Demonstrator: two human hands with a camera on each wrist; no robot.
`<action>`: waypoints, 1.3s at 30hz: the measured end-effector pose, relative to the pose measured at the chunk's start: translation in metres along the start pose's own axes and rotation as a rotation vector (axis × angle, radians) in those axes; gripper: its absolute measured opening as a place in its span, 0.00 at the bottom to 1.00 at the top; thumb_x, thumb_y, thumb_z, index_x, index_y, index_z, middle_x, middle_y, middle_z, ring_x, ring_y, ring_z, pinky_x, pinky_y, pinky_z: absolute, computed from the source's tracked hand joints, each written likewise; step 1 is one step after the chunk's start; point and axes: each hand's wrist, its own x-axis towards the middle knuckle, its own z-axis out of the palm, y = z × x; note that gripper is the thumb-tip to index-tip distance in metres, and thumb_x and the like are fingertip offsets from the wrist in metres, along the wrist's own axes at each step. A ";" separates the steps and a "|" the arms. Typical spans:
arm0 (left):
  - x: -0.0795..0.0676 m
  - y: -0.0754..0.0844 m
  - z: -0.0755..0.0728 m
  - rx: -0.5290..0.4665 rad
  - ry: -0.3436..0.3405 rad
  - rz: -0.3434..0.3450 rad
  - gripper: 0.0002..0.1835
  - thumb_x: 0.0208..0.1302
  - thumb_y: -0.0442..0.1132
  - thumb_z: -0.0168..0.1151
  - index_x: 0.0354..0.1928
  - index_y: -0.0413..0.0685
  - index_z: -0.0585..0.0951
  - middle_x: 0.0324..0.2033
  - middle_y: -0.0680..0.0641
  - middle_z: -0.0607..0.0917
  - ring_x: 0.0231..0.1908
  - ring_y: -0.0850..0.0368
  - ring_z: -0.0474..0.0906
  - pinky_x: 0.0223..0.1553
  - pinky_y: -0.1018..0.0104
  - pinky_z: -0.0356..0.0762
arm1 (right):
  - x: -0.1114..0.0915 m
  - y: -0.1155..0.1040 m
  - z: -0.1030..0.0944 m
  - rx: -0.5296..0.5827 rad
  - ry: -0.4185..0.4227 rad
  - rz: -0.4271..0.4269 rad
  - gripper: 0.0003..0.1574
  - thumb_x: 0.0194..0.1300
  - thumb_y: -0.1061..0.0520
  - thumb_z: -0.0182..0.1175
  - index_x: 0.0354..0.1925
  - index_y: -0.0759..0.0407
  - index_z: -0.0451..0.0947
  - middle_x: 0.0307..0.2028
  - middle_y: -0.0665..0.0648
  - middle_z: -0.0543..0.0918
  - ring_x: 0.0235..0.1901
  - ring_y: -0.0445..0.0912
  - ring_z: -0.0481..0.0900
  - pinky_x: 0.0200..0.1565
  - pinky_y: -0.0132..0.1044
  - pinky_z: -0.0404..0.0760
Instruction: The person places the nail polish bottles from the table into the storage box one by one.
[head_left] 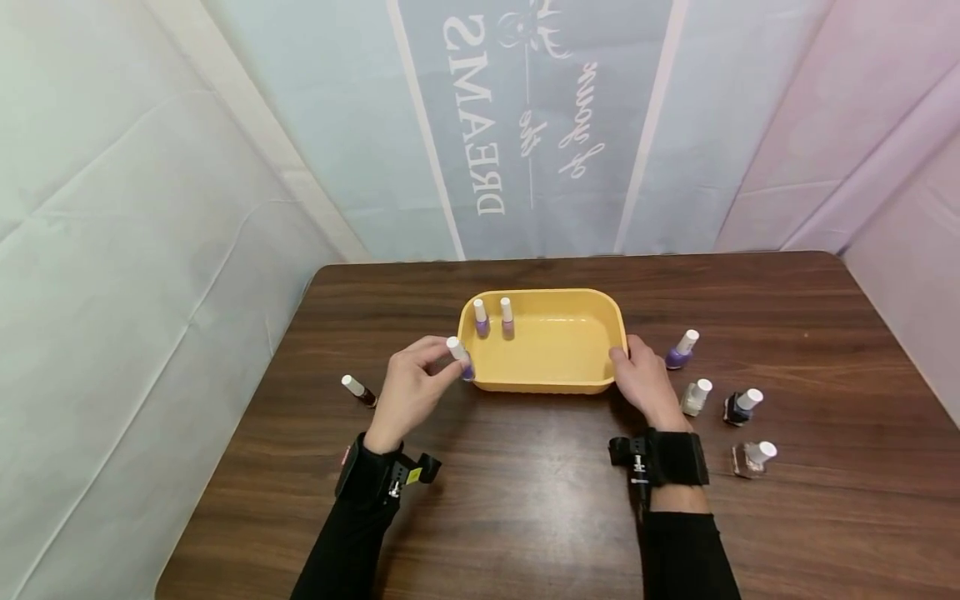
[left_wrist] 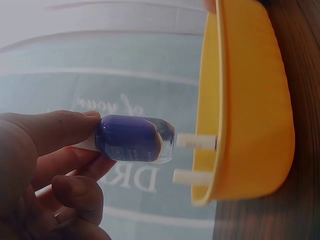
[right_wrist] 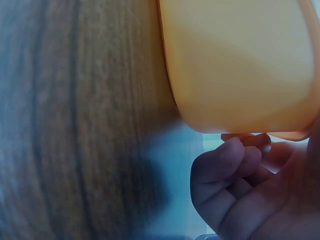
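Between thumb and fingertips, my left hand (head_left: pixel 411 387) pinches a purple nail polish bottle (left_wrist: pixel 134 138) by its white cap, just above the left front corner of a yellow tray (head_left: pixel 551 350). The left wrist view shows the glass end of that bottle pointing toward the tray. Two bottles stand inside at the tray's left end: a purple one (head_left: pixel 482 325) and a pale pink one (head_left: pixel 507 321). My right hand (head_left: pixel 647 382) grips the tray's right rim, thumb over the edge; its curled fingers (right_wrist: pixel 225 162) show against the outer wall in the right wrist view.
Right of the tray stand another purple bottle (head_left: pixel 678 353), a whitish bottle (head_left: pixel 694 399), a dark bottle (head_left: pixel 739 407) and a clear, pale bottle (head_left: pixel 750 460). A dark brownish bottle (head_left: pixel 360 392) leans left of my left hand. Fabric walls (head_left: pixel 555 225) border the wooden table (head_left: pixel 525 492).
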 end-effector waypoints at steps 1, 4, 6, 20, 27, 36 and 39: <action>0.002 0.001 0.003 -0.003 -0.009 0.006 0.12 0.58 0.47 0.63 0.39 0.50 0.86 0.39 0.54 0.82 0.23 0.61 0.67 0.23 0.67 0.63 | 0.000 0.001 0.000 0.000 0.001 -0.002 0.30 0.72 0.48 0.35 0.59 0.69 0.64 0.47 0.67 0.74 0.45 0.57 0.69 0.50 0.54 0.69; 0.007 0.005 0.011 -0.008 -0.031 0.016 0.11 0.59 0.47 0.63 0.40 0.51 0.86 0.40 0.54 0.82 0.22 0.60 0.67 0.23 0.67 0.62 | 0.000 0.003 -0.001 0.001 0.003 -0.003 0.29 0.72 0.48 0.35 0.58 0.68 0.64 0.47 0.67 0.74 0.45 0.57 0.69 0.49 0.54 0.69; 0.010 0.007 0.016 -0.006 -0.045 0.023 0.11 0.60 0.46 0.62 0.40 0.52 0.86 0.40 0.55 0.82 0.22 0.60 0.66 0.23 0.67 0.61 | 0.000 0.003 -0.001 0.001 0.002 0.000 0.29 0.72 0.48 0.35 0.58 0.68 0.64 0.46 0.67 0.74 0.45 0.57 0.69 0.49 0.53 0.69; 0.032 0.017 0.050 -0.036 -0.112 0.089 0.07 0.61 0.45 0.61 0.37 0.56 0.86 0.44 0.55 0.83 0.23 0.61 0.65 0.26 0.65 0.64 | 0.000 0.005 -0.002 0.003 0.006 -0.011 0.26 0.72 0.50 0.37 0.55 0.67 0.66 0.44 0.66 0.75 0.44 0.56 0.70 0.47 0.53 0.70; 0.048 0.023 0.065 -0.003 -0.154 0.108 0.06 0.61 0.44 0.60 0.31 0.55 0.84 0.38 0.55 0.82 0.28 0.61 0.68 0.29 0.65 0.67 | 0.002 0.005 -0.001 0.000 0.031 -0.031 0.22 0.71 0.50 0.38 0.49 0.65 0.68 0.40 0.65 0.75 0.42 0.56 0.71 0.45 0.52 0.70; 0.065 0.029 0.081 0.028 -0.191 0.044 0.07 0.58 0.43 0.62 0.33 0.52 0.87 0.22 0.52 0.81 0.17 0.58 0.64 0.23 0.68 0.54 | 0.004 0.006 -0.001 -0.003 0.033 -0.026 0.21 0.71 0.50 0.38 0.48 0.65 0.68 0.38 0.64 0.75 0.40 0.56 0.71 0.43 0.50 0.70; 0.069 0.029 0.086 0.027 -0.198 0.017 0.09 0.57 0.42 0.62 0.35 0.49 0.87 0.26 0.51 0.85 0.17 0.58 0.63 0.22 0.68 0.53 | 0.004 0.007 -0.001 -0.007 0.041 -0.032 0.21 0.71 0.50 0.39 0.46 0.64 0.69 0.37 0.64 0.75 0.40 0.56 0.71 0.43 0.50 0.70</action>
